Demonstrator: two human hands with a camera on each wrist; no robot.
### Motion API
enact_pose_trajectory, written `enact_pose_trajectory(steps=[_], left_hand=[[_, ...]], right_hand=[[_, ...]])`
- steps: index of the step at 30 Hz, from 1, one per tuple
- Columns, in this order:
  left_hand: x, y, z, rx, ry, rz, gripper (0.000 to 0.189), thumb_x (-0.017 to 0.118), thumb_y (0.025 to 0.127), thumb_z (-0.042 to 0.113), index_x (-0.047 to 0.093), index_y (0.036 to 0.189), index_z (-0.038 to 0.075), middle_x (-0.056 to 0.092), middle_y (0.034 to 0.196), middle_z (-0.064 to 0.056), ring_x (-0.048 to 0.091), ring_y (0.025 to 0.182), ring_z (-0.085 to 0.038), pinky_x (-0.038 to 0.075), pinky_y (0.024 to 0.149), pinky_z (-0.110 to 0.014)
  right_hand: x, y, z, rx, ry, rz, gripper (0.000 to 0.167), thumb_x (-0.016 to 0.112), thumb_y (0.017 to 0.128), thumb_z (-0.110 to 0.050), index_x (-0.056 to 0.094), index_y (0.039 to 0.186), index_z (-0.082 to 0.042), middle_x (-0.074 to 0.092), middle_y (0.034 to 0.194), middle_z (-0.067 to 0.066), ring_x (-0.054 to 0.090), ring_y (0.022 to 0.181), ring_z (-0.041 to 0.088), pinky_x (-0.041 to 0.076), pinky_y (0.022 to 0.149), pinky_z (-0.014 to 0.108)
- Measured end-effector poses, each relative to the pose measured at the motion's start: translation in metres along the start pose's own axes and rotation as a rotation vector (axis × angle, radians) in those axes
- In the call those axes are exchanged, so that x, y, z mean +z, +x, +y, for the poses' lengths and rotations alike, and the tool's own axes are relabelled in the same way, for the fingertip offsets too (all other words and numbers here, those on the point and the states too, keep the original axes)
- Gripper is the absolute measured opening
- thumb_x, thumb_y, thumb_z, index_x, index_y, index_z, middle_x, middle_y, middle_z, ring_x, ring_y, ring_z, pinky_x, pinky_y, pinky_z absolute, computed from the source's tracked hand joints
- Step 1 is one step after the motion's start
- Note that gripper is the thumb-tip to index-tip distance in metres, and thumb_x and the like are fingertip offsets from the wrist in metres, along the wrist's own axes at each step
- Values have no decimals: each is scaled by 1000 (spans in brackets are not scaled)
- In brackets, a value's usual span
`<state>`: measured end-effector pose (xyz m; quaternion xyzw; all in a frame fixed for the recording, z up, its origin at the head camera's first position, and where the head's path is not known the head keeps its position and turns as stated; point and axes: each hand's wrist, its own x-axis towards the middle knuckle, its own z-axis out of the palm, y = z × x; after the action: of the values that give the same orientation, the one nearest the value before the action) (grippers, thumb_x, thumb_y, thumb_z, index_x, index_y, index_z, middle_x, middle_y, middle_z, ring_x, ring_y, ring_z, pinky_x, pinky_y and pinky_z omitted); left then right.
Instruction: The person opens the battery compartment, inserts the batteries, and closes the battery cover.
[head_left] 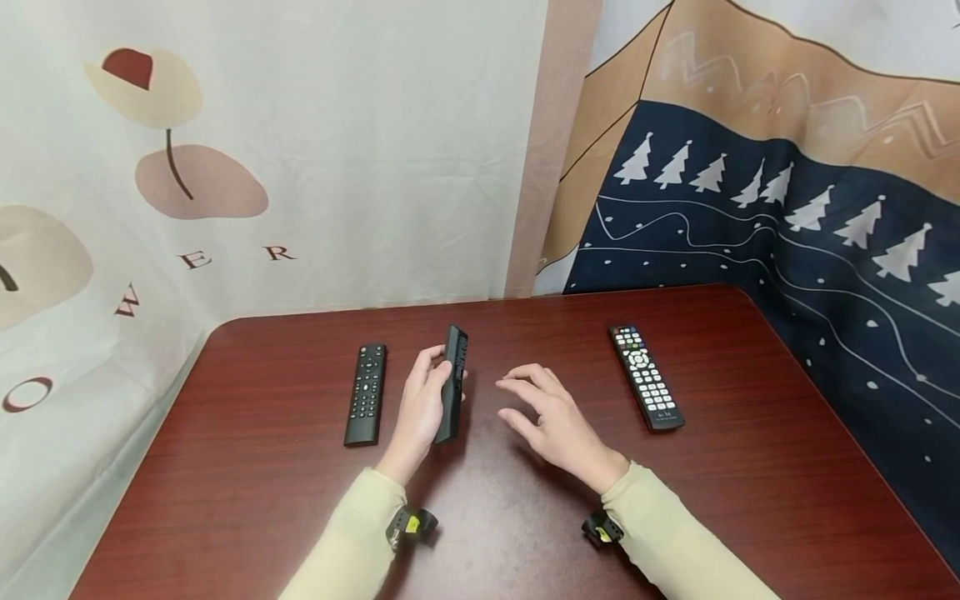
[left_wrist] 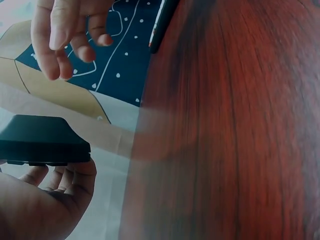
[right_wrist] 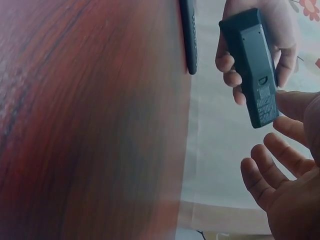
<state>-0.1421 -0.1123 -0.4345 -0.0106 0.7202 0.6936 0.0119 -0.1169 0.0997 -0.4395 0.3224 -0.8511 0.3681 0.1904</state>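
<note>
My left hand (head_left: 422, 404) grips a black remote control (head_left: 452, 383) above the table, tilted on its edge. In the right wrist view the back of this remote (right_wrist: 256, 67) shows, with its battery cover and small printed text. To its right my right hand (head_left: 551, 421) hovers with fingers loosely extended and nothing in them. A second black remote (head_left: 366, 396) with dark buttons lies on the table left of my left hand. Farther right lies a third remote (head_left: 646, 379), black with white buttons and a few coloured ones.
The reddish-brown wooden table (head_left: 247, 500) has rounded far corners. Behind it hangs a pale printed cloth (head_left: 390, 167), and at the right a navy cloth (head_left: 697, 225) with white trees. Both wrists wear dark straps with small cameras.
</note>
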Motion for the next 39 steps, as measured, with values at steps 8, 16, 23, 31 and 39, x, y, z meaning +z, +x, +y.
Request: enact_pose_trajectory(steps=[8, 16, 23, 31, 39], left_hand=[[-10, 2, 1, 15, 67, 7, 38, 42, 110, 18, 48, 146, 6, 63, 126, -27, 64, 98, -38, 53, 78, -29], [-21, 1, 3, 18, 130, 13, 37, 46, 109, 17, 49, 144, 7, 63, 126, -25, 65, 91, -29, 52, 74, -27], [-33, 1, 1, 31, 201, 27, 36, 51, 107, 17, 53, 142, 9, 65, 117, -21, 61, 89, -15, 50, 76, -27], [-46, 0, 0, 41, 271, 36, 37, 55, 107, 20, 53, 142, 9, 64, 114, -22, 61, 84, -13, 51, 73, -28], [-59, 0, -2, 81, 389, 66, 41, 61, 104, 24, 54, 141, 10, 64, 113, -17, 63, 89, -20, 52, 77, -31]], right_hand=[[-4, -3, 5, 1, -11, 10, 36, 79, 91, -8, 71, 125, -6, 62, 121, 6, 57, 109, 21, 52, 74, 27], [-8, -5, 10, 9, -23, 18, 35, 79, 90, -8, 71, 124, -5, 62, 121, 7, 57, 107, 21, 52, 69, 25], [-11, -7, 13, 47, -31, -2, 35, 78, 92, -9, 70, 126, -6, 62, 123, 7, 56, 107, 21, 52, 67, 24], [-16, -8, 17, 72, -47, -12, 35, 77, 93, -11, 70, 126, -6, 61, 123, 7, 55, 107, 20, 52, 67, 24], [-20, -10, 21, 80, -62, -12, 35, 77, 93, -11, 70, 126, -5, 61, 123, 7, 55, 106, 21, 52, 66, 25]])
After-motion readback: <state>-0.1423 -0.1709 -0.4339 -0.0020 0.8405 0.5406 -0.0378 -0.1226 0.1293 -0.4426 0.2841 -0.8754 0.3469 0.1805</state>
